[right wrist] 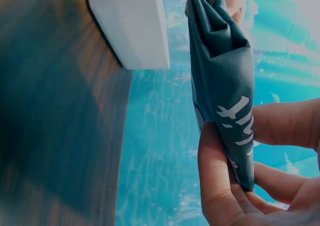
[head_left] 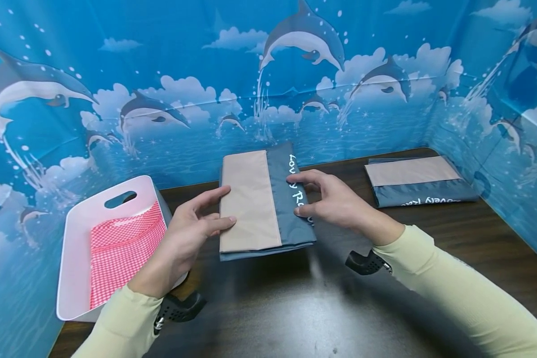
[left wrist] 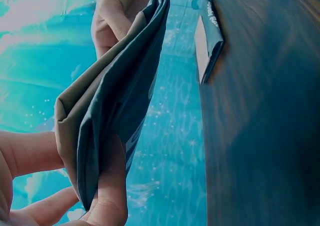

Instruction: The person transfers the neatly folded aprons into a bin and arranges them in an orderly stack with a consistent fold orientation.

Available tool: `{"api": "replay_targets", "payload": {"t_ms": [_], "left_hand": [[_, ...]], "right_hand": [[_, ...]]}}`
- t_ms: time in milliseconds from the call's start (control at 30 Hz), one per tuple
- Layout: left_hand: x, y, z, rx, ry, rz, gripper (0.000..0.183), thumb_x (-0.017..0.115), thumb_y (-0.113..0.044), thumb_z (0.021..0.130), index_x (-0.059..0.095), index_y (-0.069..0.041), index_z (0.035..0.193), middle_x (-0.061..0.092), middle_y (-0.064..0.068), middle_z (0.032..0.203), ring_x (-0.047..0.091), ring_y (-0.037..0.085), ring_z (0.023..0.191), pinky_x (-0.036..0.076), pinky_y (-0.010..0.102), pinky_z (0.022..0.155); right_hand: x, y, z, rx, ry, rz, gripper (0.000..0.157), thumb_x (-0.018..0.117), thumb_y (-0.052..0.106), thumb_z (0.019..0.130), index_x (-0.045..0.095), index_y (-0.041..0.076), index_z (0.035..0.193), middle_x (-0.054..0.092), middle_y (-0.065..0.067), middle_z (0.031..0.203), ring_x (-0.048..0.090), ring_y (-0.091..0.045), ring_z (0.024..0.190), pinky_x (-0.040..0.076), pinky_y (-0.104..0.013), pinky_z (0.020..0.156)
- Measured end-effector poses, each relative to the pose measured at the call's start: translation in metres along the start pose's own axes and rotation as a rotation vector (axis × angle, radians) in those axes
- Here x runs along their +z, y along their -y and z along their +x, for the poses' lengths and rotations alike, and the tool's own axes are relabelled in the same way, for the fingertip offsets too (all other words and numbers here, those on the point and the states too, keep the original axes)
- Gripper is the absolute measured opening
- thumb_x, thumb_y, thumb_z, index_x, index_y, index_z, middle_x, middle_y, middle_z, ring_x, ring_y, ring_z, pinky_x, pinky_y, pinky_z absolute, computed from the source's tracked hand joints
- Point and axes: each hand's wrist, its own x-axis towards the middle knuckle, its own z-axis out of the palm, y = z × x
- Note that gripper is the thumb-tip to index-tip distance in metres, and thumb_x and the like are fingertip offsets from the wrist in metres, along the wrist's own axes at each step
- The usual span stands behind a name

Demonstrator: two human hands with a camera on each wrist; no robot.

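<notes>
A folded cloth (head_left: 247, 204), beige on one side and dark teal with white lettering on the other, is held above the table between both hands. My left hand (head_left: 189, 231) pinches its left edge, with thumb and fingers on opposite faces. The right hand (head_left: 337, 201) grips the lettered teal edge the same way. Stacked layers of the cloth (left wrist: 117, 91) show edge-on in the left wrist view. From the right wrist, the white lettering on the cloth (right wrist: 225, 81) is partly hidden by fingers.
A second folded beige and teal cloth (head_left: 413, 171) lies at the back right of the dark wooden table (head_left: 268, 308). On the left stands a white bin (head_left: 73, 258) with a handle hole, holding a red-and-white checked cloth (head_left: 125, 253). A dolphin-printed curtain (head_left: 232, 64) encloses the table's back and sides.
</notes>
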Motion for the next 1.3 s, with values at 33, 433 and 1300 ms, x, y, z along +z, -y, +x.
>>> {"api": "replay_targets", "payload": {"t_ms": [33, 433, 1300], "left_hand": [[-0.001, 0.0, -0.001, -0.003, -0.007, 0.004, 0.07, 0.075, -0.013, 0.1, 0.048, -0.023, 0.164, 0.049, 0.014, 0.158, 0.074, 0.017, 0.113, 0.054, 0.036, 0.1], [-0.016, 0.004, -0.011, -0.001, -0.053, 0.021, 0.072, 0.074, -0.016, 0.101, 0.043, -0.024, 0.166, 0.047, 0.016, 0.158, 0.075, 0.011, 0.105, 0.06, 0.027, 0.09], [-0.071, 0.024, -0.03, -0.028, -0.132, -0.11, 0.077, 0.078, -0.017, 0.099, 0.043, -0.024, 0.167, 0.016, 0.006, 0.178, 0.037, 0.017, 0.142, 0.059, 0.018, 0.093]], "right_hand": [[0.001, 0.001, 0.001, -0.001, 0.003, -0.001, 0.065, 0.078, 0.01, 0.097, 0.055, 0.02, 0.157, 0.047, -0.006, 0.165, 0.049, -0.036, 0.147, 0.052, -0.058, 0.109], [0.015, 0.013, 0.011, -0.028, 0.024, 0.029, 0.065, 0.078, 0.01, 0.096, 0.055, 0.02, 0.157, 0.046, -0.005, 0.166, 0.05, -0.034, 0.147, 0.052, -0.058, 0.113], [0.062, 0.048, 0.037, -0.043, 0.055, 0.085, 0.064, 0.079, 0.007, 0.096, 0.058, 0.02, 0.154, 0.053, -0.003, 0.157, 0.056, -0.027, 0.131, 0.059, -0.041, 0.096]]}}
